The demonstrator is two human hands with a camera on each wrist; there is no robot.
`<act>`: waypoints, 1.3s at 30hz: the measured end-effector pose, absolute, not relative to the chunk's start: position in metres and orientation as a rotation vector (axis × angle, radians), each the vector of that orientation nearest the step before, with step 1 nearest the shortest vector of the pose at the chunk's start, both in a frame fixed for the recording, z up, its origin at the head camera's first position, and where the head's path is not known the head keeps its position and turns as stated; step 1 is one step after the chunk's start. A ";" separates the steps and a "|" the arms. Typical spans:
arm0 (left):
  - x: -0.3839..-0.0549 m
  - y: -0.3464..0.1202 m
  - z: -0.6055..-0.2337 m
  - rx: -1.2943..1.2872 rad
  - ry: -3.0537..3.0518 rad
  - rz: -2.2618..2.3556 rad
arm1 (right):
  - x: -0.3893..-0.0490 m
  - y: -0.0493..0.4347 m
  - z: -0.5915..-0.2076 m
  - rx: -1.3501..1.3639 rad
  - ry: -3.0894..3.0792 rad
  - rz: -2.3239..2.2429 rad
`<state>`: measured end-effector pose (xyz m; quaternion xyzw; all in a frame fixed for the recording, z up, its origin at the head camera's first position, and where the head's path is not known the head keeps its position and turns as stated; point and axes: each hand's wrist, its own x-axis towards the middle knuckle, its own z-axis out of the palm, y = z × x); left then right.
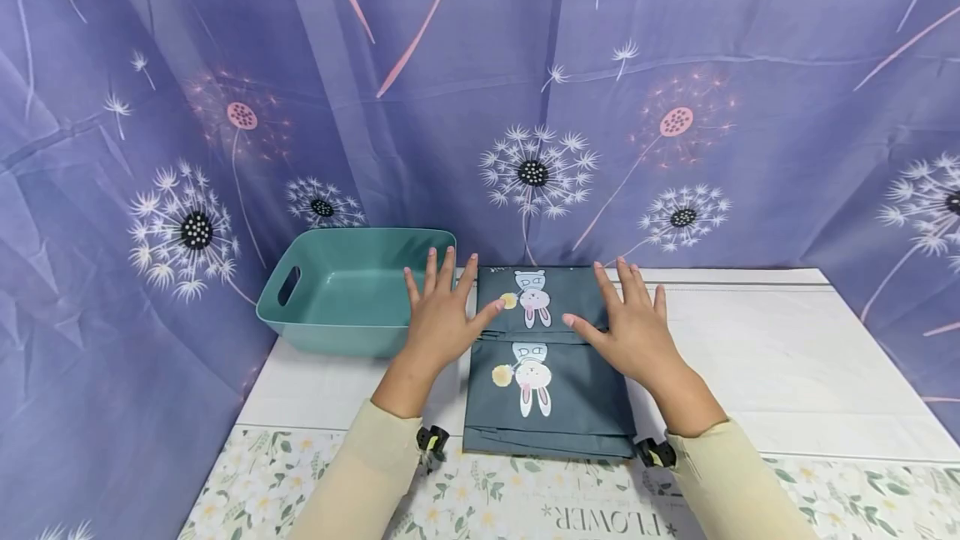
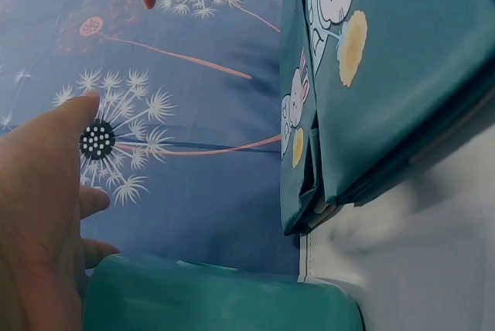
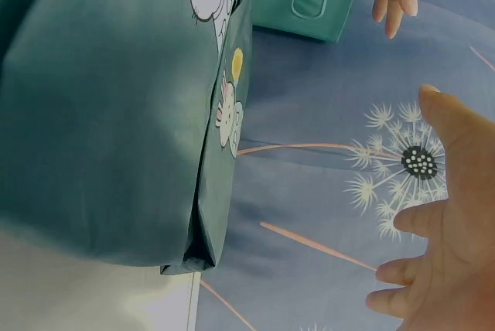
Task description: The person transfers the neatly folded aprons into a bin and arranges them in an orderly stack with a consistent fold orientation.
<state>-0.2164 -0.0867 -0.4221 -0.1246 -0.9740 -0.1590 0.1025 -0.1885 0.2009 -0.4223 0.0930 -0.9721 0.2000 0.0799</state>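
Note:
Two folded dark teal fabric pieces printed with a white bunny lie one behind the other: the near piece [image 1: 588,394] and the far piece [image 1: 573,298]. My left hand [image 1: 442,323], fingers spread, hovers at their left side, beside the right end of the green plastic basket [image 1: 322,338]. At their right side my right hand [image 1: 637,336] is held with spread fingers and an outstretched thumb. Both wrist views show the left hand [image 2: 39,199] and the right hand [image 3: 456,223] apart from the fabric, holding nothing.
A white table covering [image 1: 772,357] spans the work surface, with a floral strip [image 1: 247,482] along the front. Behind and at both sides hangs a purple dandelion-print curtain [image 1: 465,148]. The basket has a handle hole in its left end.

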 end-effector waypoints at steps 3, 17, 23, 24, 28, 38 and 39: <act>-0.216 -0.087 -0.422 -0.386 -2.855 -0.496 | -0.187 0.201 -0.422 0.281 -2.910 0.611; -0.202 -0.086 -0.418 -0.501 -2.770 -0.734 | -0.180 0.203 -0.421 0.334 -2.879 0.639; -0.196 -0.087 -0.415 -0.540 -2.697 -0.880 | -0.177 0.206 -0.423 0.360 -2.890 0.649; -0.195 -0.087 -0.415 -0.541 -2.682 -0.889 | -0.176 0.206 -0.423 0.364 -2.898 0.654; -0.187 -0.086 -0.414 -0.557 -2.642 -0.907 | -0.171 0.209 -0.424 0.373 -2.927 0.675; -0.169 -0.086 -0.416 -0.597 -2.707 -0.895 | -0.160 0.214 -0.430 0.377 -2.928 0.721; -0.167 -0.086 -0.417 -0.605 -2.712 -0.888 | -0.159 0.215 -0.431 0.376 -2.929 0.730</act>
